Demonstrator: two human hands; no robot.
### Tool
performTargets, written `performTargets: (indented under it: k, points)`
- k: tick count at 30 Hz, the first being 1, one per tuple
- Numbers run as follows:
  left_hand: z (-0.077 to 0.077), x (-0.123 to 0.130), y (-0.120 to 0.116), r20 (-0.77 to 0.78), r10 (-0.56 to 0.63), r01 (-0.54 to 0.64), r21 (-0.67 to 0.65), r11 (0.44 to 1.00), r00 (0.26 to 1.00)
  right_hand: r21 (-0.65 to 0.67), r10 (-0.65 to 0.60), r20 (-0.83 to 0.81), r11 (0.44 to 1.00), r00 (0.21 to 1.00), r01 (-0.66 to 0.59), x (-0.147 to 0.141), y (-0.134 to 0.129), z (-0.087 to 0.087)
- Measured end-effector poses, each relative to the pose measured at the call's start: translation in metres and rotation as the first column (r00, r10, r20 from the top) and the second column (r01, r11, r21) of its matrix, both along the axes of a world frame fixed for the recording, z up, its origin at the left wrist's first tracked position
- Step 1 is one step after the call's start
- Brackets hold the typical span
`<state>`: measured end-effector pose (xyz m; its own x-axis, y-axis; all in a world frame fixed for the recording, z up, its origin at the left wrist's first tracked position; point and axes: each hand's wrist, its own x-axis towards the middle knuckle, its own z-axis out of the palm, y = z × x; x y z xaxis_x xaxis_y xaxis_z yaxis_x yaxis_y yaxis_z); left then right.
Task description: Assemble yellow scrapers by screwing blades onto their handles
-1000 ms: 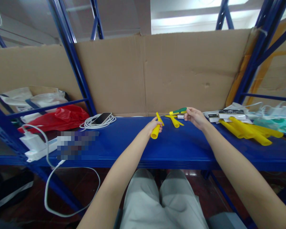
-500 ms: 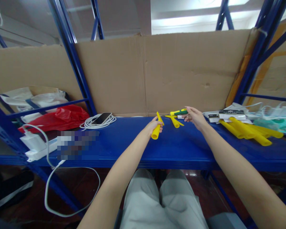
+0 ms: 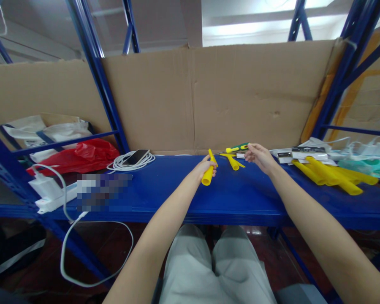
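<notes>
My left hand [image 3: 207, 169] is wrapped round a yellow tube-like plastic piece [image 3: 206, 179], its open round end facing me and a narrow tip rising above the fingers. In my right hand [image 3: 257, 156], the fingertips pinch the rear end of a screwdriver [image 3: 237, 147] with a green and yellow handle. Its thin shaft points left toward the yellow piece; whether the tip touches it I cannot tell. Between the hands, a second yellow piece [image 3: 232, 161] with a round open end and a side branch lies on the blue shelf [image 3: 164, 190].
Several yellow tubes [image 3: 331, 175] lie at the right beside small white boxes [image 3: 307, 154]. A phone [image 3: 137, 157] rests on a coiled white cable [image 3: 115, 164] at the left, near a power strip [image 3: 55, 202] and a red bag [image 3: 85, 156]. Cardboard [image 3: 152, 101] stands behind.
The screwdriver has turned slightly in my right fingers, showing more yellow on its handle, and that hand has lowered a touch. My left hand holds the yellow piece about where it was.
</notes>
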<state>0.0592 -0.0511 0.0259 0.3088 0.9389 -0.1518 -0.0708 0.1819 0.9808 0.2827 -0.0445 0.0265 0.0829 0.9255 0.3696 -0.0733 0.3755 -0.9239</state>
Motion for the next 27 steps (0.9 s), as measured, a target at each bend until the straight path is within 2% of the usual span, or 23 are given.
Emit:
performTargets:
  k: [11, 22, 27]
  points:
    - [0.0013, 0.0014, -0.0029, -0.024, -0.02, 0.02, 0.019, 1.0, 1.0, -0.009, -0.09, -0.023, 0.996, 0.996, 0.089, -0.0023, 0.0005, 0.0005]
    - [0.0012, 0.001, -0.0035, -0.006, -0.003, 0.003, 0.016, 1.0, 1.0, 0.009, 0.047, 0.003, 0.999, 0.999, -0.047, -0.0035, -0.0067, 0.0056]
    - [-0.0005, 0.0002, -0.0018, 0.001, -0.007, 0.007, 0.014, 1.0, 1.0, -0.057, -0.04, 0.007, 0.998, 0.999, 0.04, -0.0026, -0.0025, 0.0021]
